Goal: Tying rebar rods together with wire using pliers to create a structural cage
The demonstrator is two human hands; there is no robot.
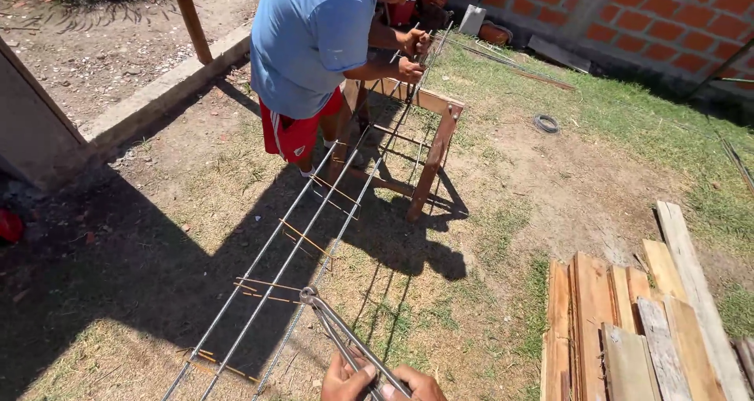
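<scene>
Long steel rebars (290,248) run diagonally from the bottom left up to a wooden trestle (434,156), joined by thin rusty stirrups (267,291). My left hand (345,379) and my right hand (418,385) sit at the bottom edge, each closed on a long handle of metal pincers (345,334). The pincer jaws (307,295) bite at a rebar where a stirrup crosses it. At the far end a person in a blue shirt (310,40) and red shorts bends over the bars, both of that person's hands (412,55) on them.
A stack of weathered planks (628,330) lies on the ground at the right. A coil of wire (546,124) rests on the grass beyond the trestle. A brick wall (652,8) closes the back; a concrete kerb (157,95) runs along the left.
</scene>
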